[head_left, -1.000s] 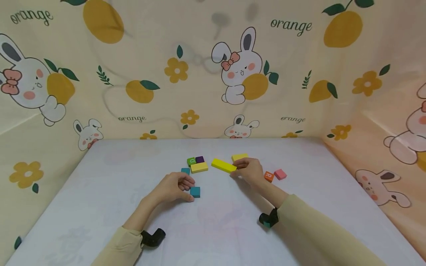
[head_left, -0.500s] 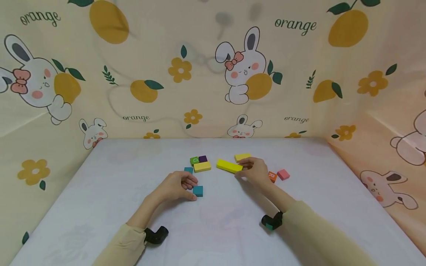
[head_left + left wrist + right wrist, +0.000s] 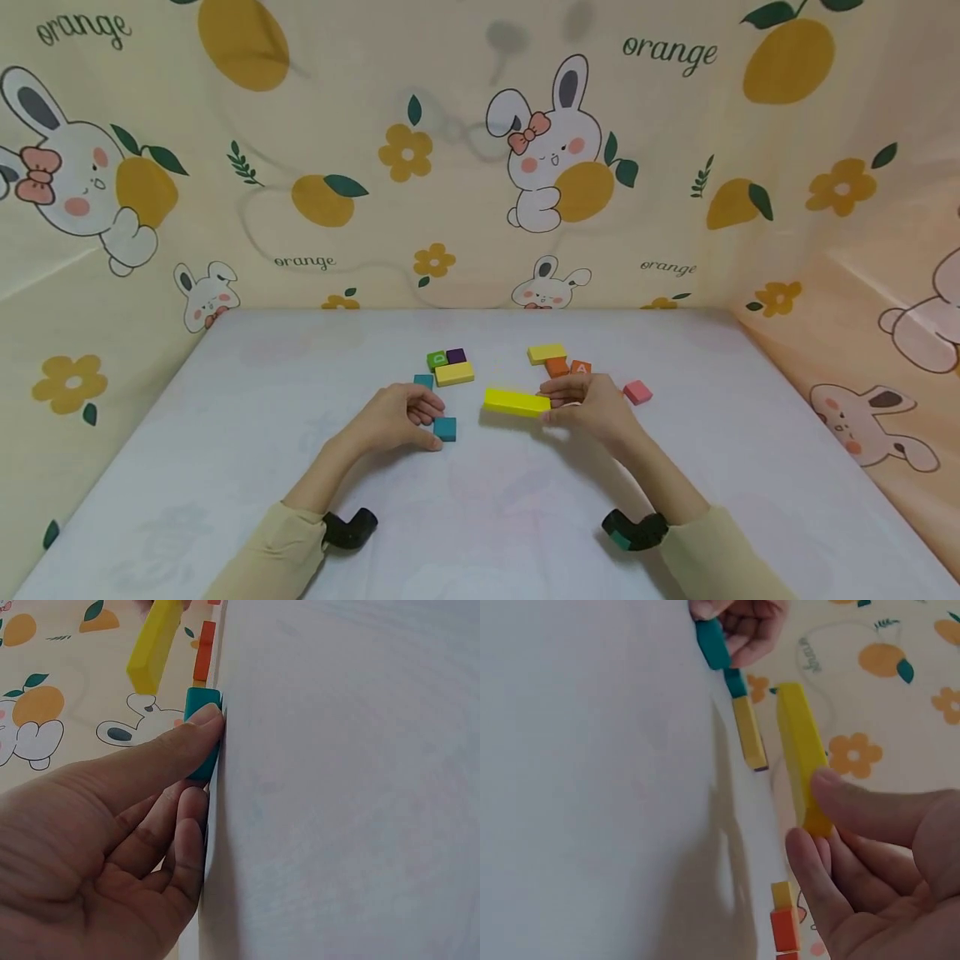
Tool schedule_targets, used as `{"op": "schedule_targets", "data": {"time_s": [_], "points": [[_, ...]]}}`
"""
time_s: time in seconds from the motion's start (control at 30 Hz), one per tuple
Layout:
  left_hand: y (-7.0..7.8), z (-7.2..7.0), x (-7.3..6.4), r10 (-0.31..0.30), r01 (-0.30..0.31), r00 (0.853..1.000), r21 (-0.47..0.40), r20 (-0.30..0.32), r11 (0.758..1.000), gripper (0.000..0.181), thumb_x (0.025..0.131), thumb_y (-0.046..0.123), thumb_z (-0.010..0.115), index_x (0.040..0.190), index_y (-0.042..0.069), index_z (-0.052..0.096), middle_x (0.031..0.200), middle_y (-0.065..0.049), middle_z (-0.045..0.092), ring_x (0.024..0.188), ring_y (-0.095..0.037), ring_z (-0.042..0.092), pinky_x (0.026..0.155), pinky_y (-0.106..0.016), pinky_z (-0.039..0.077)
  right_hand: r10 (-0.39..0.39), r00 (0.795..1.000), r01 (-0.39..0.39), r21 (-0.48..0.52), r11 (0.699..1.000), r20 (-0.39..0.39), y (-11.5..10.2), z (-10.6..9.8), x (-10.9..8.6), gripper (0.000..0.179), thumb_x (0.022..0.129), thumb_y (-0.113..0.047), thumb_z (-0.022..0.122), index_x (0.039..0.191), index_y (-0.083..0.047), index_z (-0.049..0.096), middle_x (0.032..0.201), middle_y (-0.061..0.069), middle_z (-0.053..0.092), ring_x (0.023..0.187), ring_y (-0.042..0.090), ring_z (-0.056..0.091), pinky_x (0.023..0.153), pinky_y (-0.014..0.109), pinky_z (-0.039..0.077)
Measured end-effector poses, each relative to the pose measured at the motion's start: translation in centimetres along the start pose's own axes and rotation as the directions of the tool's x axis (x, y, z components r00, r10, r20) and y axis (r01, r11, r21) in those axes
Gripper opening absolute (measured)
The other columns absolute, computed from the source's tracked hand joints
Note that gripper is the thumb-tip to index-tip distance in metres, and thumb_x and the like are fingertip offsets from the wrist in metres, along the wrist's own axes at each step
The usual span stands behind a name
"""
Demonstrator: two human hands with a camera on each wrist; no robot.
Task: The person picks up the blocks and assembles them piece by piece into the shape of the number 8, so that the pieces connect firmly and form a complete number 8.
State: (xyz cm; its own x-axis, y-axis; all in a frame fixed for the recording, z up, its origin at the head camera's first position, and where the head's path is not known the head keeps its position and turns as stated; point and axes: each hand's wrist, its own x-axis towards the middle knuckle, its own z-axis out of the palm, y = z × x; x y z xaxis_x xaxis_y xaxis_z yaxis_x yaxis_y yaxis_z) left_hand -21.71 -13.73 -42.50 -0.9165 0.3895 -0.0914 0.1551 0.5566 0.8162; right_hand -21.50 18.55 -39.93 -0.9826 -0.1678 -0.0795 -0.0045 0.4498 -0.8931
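My right hand [image 3: 588,406] pinches one end of a long bright yellow block [image 3: 517,402] between thumb and fingers. The block is raised off the table and points left, toward the other hand. In the right wrist view the same yellow block [image 3: 801,746] appears with the thumb on its side. On the left, my left hand [image 3: 395,417] rests at the table and holds a teal square block [image 3: 445,429] between thumb and fingers. The left wrist view has the thumb lying across this teal block [image 3: 202,697]. A second teal block [image 3: 423,381] lies just beyond the left fingers.
Behind the left hand sit a green lettered block [image 3: 437,361], a purple block [image 3: 456,356] and a pale yellow block [image 3: 454,373], close together. Beyond the right hand are another yellow block [image 3: 547,354], orange blocks [image 3: 557,367] and a pink block [image 3: 637,392]. Patterned cloth walls surround the white table.
My right hand has drawn the long yellow block up and nearer to me, turning it more level across the view. Orange blocks behind that hand now show. The left hand keeps its place.
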Motion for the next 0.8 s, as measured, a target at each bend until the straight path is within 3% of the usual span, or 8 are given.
{"op": "schedule_targets", "data": {"time_s": [0.2,0.43,0.63,0.8], "points": [[0.2,-0.1,-0.1,0.001,-0.001,1.0,0.001,0.002,1.0,0.045,0.069,0.018,0.092,0.106,0.009,0.068,0.093,0.001,0.065,0.085,-0.018,0.059,0.08,-0.031,0.051,0.014,0.993,-0.016,0.01,1.0,0.118,0.3,0.9,-0.8,0.036,0.072,-0.005,0.087,0.106,-0.005,0.074,0.096,0.005,0.07,0.088,0.024,0.063,0.077,0.029,0.054],[0.2,-0.1,-0.1,-0.004,0.004,1.0,-0.001,0.002,1.0,0.045,0.069,0.018,0.091,0.106,0.009,0.068,0.093,0.002,0.065,0.085,-0.018,0.059,0.08,-0.031,0.051,-0.01,0.983,0.009,0.007,1.0,0.183,0.5,1.9,-0.9,0.037,0.07,-0.006,0.089,0.105,-0.007,0.074,0.095,0.005,0.07,0.087,0.024,0.063,0.078,0.031,0.054],[0.2,0.0,0.0,-0.002,0.002,1.0,0.015,-0.01,1.0,0.044,0.07,0.018,0.091,0.106,0.01,0.068,0.093,0.003,0.065,0.085,-0.017,0.059,0.081,-0.031,0.051,-0.011,0.981,0.012,0.0,1.0,0.195,0.5,2.7,-0.8,0.038,0.069,-0.005,0.09,0.104,-0.005,0.074,0.092,0.005,0.07,0.084,0.023,0.063,0.077,0.03,0.053],[0.4,0.2,0.1,0.038,-0.037,0.999,0.075,-0.01,0.997,0.045,0.072,0.018,0.09,0.109,0.01,0.067,0.095,0.005,0.065,0.088,-0.016,0.059,0.081,-0.03,0.051,-0.003,0.983,0.009,-0.031,0.999,0.183,0.6,3.4,-0.9,0.037,0.069,-0.005,0.09,0.102,-0.009,0.074,0.089,0.004,0.068,0.083,0.023,0.06,0.075,0.03,0.052]]}}
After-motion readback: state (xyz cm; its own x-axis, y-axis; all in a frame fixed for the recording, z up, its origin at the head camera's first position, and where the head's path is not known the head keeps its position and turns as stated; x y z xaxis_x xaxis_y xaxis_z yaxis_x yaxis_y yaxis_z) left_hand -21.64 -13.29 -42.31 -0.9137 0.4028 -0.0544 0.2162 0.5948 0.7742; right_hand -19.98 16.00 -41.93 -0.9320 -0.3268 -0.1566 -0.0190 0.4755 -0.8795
